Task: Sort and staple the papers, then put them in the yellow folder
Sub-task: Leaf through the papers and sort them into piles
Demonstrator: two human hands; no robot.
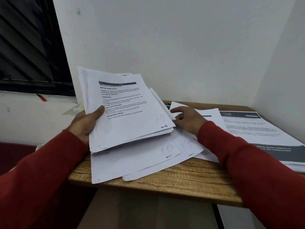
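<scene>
On the wooden desk [189,177] in our head view, we hold the stack of papers [127,109] up in our left hand [85,123], thumb clamped over its left edge, long axis running away from us and leaning left. Our right hand [188,119], fingers loosely spread, rests just right of the stack on the loose sheets [137,162] lying flat, so it is nearer the next page. We see no stapler or yellow folder.
</scene>
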